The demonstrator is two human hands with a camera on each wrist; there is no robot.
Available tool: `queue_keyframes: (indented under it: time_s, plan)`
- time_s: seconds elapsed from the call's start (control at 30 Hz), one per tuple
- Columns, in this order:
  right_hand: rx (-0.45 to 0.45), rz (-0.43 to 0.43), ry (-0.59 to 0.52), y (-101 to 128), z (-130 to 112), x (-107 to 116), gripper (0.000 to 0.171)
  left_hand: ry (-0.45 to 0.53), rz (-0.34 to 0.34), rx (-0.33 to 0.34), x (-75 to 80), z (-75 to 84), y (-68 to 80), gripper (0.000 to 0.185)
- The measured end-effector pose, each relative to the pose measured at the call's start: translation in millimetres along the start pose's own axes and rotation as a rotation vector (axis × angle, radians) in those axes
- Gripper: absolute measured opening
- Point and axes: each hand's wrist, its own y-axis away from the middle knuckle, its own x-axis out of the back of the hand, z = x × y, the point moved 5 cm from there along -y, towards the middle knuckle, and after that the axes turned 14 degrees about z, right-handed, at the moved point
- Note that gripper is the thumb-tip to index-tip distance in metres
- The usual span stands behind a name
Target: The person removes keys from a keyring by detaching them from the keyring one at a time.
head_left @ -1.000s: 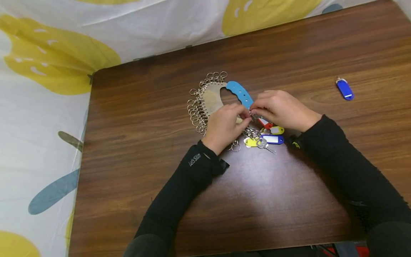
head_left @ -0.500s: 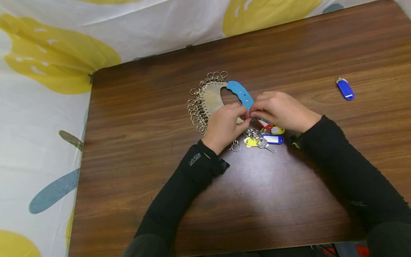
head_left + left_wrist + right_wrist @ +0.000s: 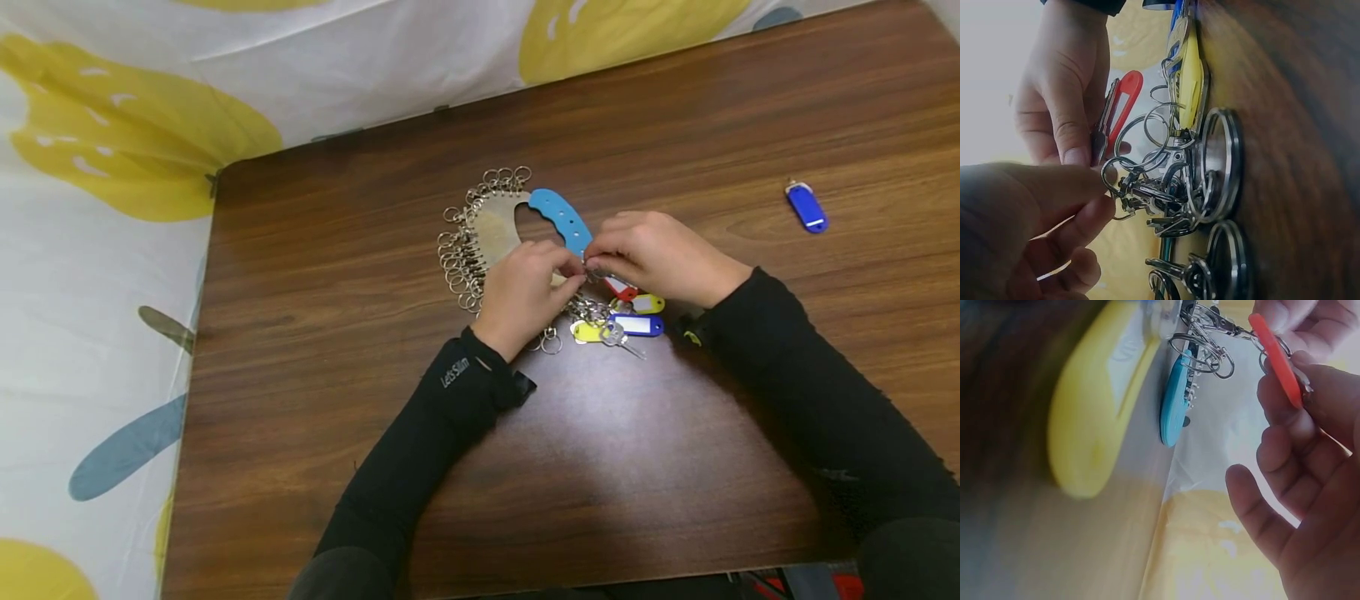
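Observation:
A metal key-holder plate [image 3: 495, 223] with a light blue handle [image 3: 562, 218] lies on the table, its curved edge lined with key rings. My left hand [image 3: 525, 287] is over its near side, thumb and fingertips pinching a small split ring [image 3: 1110, 175] in the left wrist view. Facing it, my right hand [image 3: 663, 257] pinches a key [image 3: 1104, 125] and its red key tag [image 3: 1127, 103] right beside that ring. In the right wrist view the red key tag [image 3: 1277, 362] stands tilted between both hands. The fingertips partly hide the ring.
Yellow key tags [image 3: 588, 332], a blue key tag [image 3: 637, 325] and a loose-hanging key [image 3: 615, 335] lie just below the hands. Another blue key tag [image 3: 806, 208] lies apart at the right. A patterned curtain [image 3: 375, 67] borders the table's [image 3: 315, 433] back and left.
Both hands stay in the same place, with only slight fingertip movement. The red key tag shifts a little under the right hand.

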Motion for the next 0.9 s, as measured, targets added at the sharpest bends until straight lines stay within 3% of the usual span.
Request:
queue_keyframes:
  time_s: [0.1,0.27,0.5,0.73,0.8,0.9]
  plan:
    - [0.01,-0.003,0.001,0.5,-0.5,-0.5,0.007,0.002,-0.002,0.031,-0.5,-0.9,-0.2,0.015]
    - [0.033,-0.007,-0.007,1.6,-1.3,-1.1,0.008,0.012,0.029,0.018,0.2,-0.8,0.4,0.012]
    - [0.047,-0.002,0.0,1.7,-2.0,-0.2,0.008,0.034,0.069,-0.043,2.0,0.8,0.8,0.007]
    - [0.021,0.004,0.01,0.7,0.0,-0.4,0.008,0.015,0.119,-0.146,4.2,4.2,2.1,0.008]
    - [0.023,0.01,0.013,0.3,-0.1,-0.1,0.007,0.006,0.113,-0.146,4.2,4.5,1.8,0.008]
    - [0.026,0.018,0.018,0.4,-0.4,0.3,0.007,-0.009,0.073,-0.093,3.0,3.0,1.0,0.01]
